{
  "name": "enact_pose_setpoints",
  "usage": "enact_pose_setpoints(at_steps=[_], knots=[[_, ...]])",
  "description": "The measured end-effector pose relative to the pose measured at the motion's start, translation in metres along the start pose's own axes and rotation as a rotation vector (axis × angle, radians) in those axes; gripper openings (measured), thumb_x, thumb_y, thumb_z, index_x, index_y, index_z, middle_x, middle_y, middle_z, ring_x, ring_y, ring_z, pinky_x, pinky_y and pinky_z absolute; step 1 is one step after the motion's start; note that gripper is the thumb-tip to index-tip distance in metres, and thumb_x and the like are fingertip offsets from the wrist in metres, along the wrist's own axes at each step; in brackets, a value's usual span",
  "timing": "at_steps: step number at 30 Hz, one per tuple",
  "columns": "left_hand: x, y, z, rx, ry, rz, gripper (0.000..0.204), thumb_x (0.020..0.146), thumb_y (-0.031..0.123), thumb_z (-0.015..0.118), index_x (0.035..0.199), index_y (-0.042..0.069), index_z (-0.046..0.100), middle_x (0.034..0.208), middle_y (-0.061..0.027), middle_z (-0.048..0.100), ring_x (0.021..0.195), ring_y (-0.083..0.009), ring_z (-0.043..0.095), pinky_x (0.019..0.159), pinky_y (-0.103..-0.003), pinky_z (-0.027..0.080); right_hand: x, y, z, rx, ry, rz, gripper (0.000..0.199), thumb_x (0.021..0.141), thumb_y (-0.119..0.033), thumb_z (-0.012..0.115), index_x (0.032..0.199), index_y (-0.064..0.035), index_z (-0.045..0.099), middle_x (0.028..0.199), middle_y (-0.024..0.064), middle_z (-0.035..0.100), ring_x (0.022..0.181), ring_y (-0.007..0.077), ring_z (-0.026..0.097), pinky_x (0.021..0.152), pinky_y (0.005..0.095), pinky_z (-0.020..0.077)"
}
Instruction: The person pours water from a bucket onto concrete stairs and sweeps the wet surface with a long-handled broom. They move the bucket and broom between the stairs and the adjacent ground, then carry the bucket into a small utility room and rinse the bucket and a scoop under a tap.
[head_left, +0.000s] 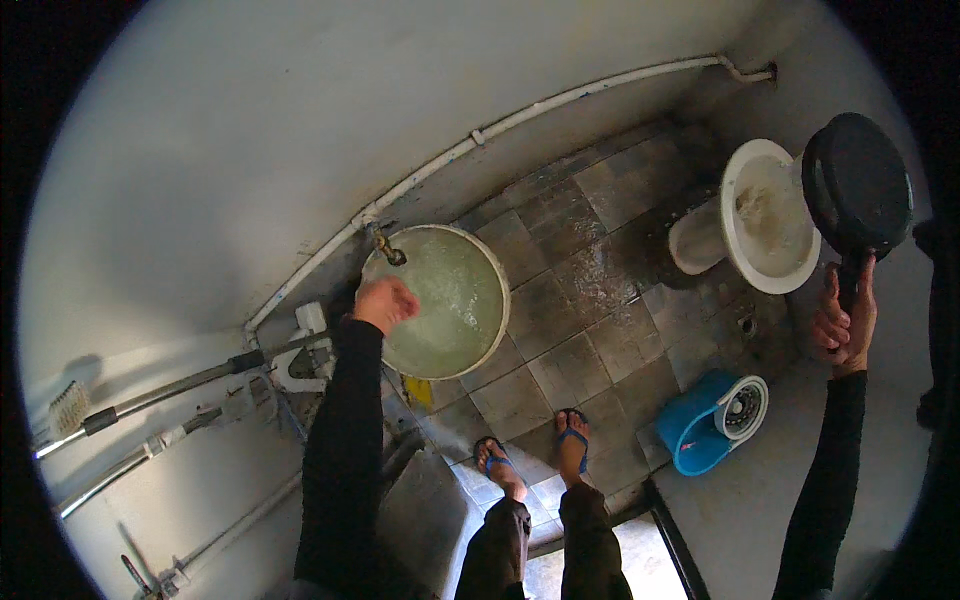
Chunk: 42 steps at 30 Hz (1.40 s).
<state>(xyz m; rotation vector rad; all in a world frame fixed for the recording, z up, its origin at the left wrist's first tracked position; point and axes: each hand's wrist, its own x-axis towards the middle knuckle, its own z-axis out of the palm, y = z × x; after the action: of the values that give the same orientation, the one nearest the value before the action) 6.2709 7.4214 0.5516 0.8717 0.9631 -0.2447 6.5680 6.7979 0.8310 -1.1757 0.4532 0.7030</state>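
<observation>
My right hand (pixel 845 325) grips the short handle of a black, round water dipper (pixel 858 185), with the index finger stretched along it. The dipper is tipped beside the white toilet bowl (pixel 733 220), its dark underside showing; water swirls in the bowl. At the left, my left hand (pixel 387 303) is over the near-left part of a large round tub (pixel 504 300) of water. Its fingers are loosely curled, with nothing visible in them. A brass tap (pixel 390 249) sticks out over the tub's far edge, and the water below is rippled.
A blue mop bucket (pixel 695 430) with a round wringer stands at the right by the doorway. Long-handled brushes and poles (pixel 165 393) lean at the left wall. A white pipe (pixel 540 106) runs along the far wall. The tiled floor (pixel 570 370) has wet patches.
</observation>
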Motion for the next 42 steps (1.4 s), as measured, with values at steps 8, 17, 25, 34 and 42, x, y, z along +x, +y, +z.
enact_pose_setpoints(at_steps=[8, 17, 25, 34, 42], knots=[[0.027, -0.141, 0.019, 0.766, 0.531, 0.374, 0.031, 0.090, 0.024, 0.066, 0.113, 0.004, 0.064, 0.105, -0.0121, 0.066, 0.098, -0.0252, 0.065, 0.081, -0.042, 0.055, 0.033, 0.227, 0.129, -1.261, -0.076, -0.232, 0.039, 0.089, -0.031, 0.064, 0.119, -0.0053, 0.061, 0.090, 0.0091, 0.070, 0.072, 0.0214, 0.064, 0.061, 0.0381, 0.0508], [-0.038, -0.135, 0.036, -0.463, 0.608, 0.141, 0.030, 0.097, 0.029, 0.059, 0.118, 0.007, 0.058, 0.107, -0.0074, 0.055, 0.100, -0.0193, 0.053, 0.081, -0.038, 0.051, 0.084, 0.423, 0.268, -2.040, -0.179, -0.926, 0.035, 0.085, -0.012, 0.060, 0.117, 0.0024, 0.059, 0.093, 0.0191, 0.068, 0.086, 0.0391, 0.070, 0.072, 0.0487, 0.0568], [-0.082, -0.143, 0.044, -0.208, 0.597, 0.207, 0.042, 0.089, 0.025, 0.070, 0.121, 0.003, 0.054, 0.117, -0.0109, 0.055, 0.101, -0.0231, 0.054, 0.081, -0.038, 0.049, 0.112, 0.448, 0.285, -1.464, -0.281, -0.213, 0.047, 0.083, -0.036, 0.063, 0.105, 0.0050, 0.069, 0.101, 0.0234, 0.072, 0.090, 0.0355, 0.072, 0.084, 0.0421, 0.0548], [-0.133, -0.110, 0.107, -0.666, 0.226, 0.146, 0.039, 0.088, 0.019, 0.067, 0.124, 0.008, 0.056, 0.122, -0.0096, 0.056, 0.109, -0.0270, 0.056, 0.088, -0.047, 0.050, 0.041, 0.407, 0.241, -0.758, -0.437, 0.313, 0.041, 0.089, -0.036, 0.059, 0.106, 0.0003, 0.069, 0.092, 0.0193, 0.070, 0.074, 0.0254, 0.069, 0.061, 0.0391, 0.0547], [-0.182, -0.044, 0.249, 0.387, 0.463, 0.509, 0.079, 0.084, -0.001, 0.050, 0.149, -0.013, 0.007, 0.145, -0.0346, 0.035, 0.133, -0.0425, 0.043, 0.117, -0.044, 0.030, 0.073, 0.258, 0.170, -0.305, -0.018, 0.122, 0.027, 0.097, -0.026, 0.053, 0.093, -0.0022, 0.065, 0.088, 0.0107, 0.066, 0.072, 0.0199, 0.064, 0.061, 0.0372, 0.0513]])
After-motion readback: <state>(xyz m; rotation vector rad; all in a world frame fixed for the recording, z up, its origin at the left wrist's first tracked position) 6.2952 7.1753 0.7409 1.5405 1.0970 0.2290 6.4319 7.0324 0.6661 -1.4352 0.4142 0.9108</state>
